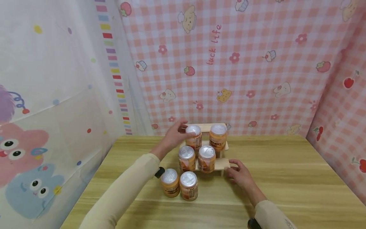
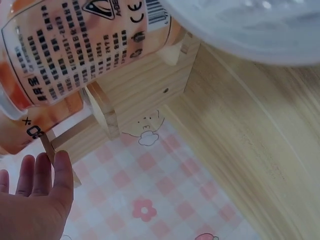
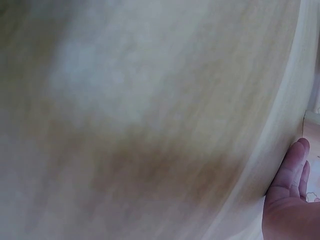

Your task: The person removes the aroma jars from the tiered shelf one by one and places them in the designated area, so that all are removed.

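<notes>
Orange-labelled cans with silver lids stand on and before a small stepped wooden stand [image 1: 221, 164]. My left hand [image 1: 178, 136] is at the left can [image 1: 197, 143] of the upper pair, with its thumb across the can's front near the lid. In the left wrist view, that hand's fingers [image 2: 42, 177] are extended by the stand's edge. Beside that can is another can [image 1: 218, 140]. Two cans [image 1: 187, 159] [image 1: 207, 160] stand on the lower step. My right hand [image 1: 241, 175] touches or nearly touches the lower step's right end, fingers loosely extended.
Two more cans [image 1: 170, 184] [image 1: 189, 187] stand on the wooden table [image 1: 286, 184] in front of the stand, by my left forearm. A pink checked cloth [image 1: 257, 79] hangs behind the table, and a white patterned one [image 1: 65, 79] at the left.
</notes>
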Tool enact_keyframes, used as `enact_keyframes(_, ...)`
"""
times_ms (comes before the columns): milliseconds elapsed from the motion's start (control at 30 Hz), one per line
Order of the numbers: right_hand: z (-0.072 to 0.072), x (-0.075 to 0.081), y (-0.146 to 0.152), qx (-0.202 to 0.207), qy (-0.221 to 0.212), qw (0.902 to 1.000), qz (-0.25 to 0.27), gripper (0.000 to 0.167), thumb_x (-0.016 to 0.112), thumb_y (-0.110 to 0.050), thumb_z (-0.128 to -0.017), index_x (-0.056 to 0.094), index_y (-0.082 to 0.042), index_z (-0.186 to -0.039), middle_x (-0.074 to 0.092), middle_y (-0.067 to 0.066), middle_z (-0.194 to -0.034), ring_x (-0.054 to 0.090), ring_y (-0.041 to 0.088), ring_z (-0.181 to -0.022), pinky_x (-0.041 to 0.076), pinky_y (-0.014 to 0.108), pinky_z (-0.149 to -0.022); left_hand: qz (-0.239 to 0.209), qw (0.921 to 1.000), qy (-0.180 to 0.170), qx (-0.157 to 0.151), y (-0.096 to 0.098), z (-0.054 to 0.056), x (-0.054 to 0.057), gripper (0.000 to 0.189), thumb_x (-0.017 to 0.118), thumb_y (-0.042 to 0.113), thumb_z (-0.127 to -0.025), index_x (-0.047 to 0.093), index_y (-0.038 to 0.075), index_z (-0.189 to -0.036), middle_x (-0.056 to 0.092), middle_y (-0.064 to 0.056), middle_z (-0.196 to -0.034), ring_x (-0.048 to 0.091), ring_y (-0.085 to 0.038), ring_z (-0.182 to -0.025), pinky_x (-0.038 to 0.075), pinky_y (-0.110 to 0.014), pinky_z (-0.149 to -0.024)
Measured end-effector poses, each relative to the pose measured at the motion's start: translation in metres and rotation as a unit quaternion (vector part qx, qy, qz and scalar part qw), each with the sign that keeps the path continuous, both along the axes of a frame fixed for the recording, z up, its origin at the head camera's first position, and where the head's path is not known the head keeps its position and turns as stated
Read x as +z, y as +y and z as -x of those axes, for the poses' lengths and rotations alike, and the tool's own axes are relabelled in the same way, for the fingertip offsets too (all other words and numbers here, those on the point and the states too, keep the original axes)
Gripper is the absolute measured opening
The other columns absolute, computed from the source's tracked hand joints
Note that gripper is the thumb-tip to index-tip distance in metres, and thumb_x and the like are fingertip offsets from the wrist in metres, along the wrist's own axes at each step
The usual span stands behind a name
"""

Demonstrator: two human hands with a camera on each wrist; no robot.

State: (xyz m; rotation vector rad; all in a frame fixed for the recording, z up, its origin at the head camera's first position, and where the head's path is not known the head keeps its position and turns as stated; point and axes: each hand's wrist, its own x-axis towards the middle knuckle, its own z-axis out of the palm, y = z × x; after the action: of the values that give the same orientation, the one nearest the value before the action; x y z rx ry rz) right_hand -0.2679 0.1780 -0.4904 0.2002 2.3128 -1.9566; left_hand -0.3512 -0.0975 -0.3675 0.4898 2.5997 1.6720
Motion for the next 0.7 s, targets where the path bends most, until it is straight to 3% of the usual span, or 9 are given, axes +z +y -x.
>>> enact_keyframes(233, -0.0012, -0.0032, -0.0008, 0.000, 0.006, 1.0000, -0.006, 0.044, 0.061, -0.015, -0.098, 0.043, -0.001, -0.136, 0.059, 0.029, -0.123, 0.064, 0.021, -0.087, 0.052, 0.035, -0.067, 0.011, 0.9998, -0.003, -0.014, 0.0044, -0.0040, -0.0017, 0.059, 0.080, 0.026, -0.086, 0.053, 0.013, -0.137, 0.060, -0.006, -0.120, 0.056, -0.024, -0.114, 0.048, -0.041, -0.096)
enact_keyframes(500, -0.0024, -0.0065, -0.0011, -0.010, 0.013, 0.9999, -0.001, 0.045, 0.062, -0.014, -0.097, 0.044, 0.000, -0.136, 0.062, 0.026, -0.119, 0.063, 0.019, -0.084, 0.052, 0.034, -0.066, 0.042, 0.9990, 0.011, -0.013, 0.0070, -0.0049, -0.0066, 0.078, 0.083, 0.030, -0.082, 0.045, 0.007, -0.146, 0.059, -0.008, -0.130, 0.055, -0.025, -0.120, 0.045, -0.039, -0.100)
enact_keyframes(700, -0.0007, -0.0035, -0.0020, -0.006, 0.017, 0.9998, -0.008, 0.046, 0.062, -0.016, -0.097, 0.044, 0.000, -0.136, 0.062, 0.027, -0.119, 0.064, 0.020, -0.085, 0.052, 0.035, -0.067, 0.059, 0.9978, 0.028, -0.004, 0.0090, -0.0033, -0.0042, 0.076, 0.083, 0.025, -0.083, 0.045, 0.005, -0.146, 0.059, -0.011, -0.131, 0.055, -0.026, -0.120, 0.047, -0.039, -0.099)
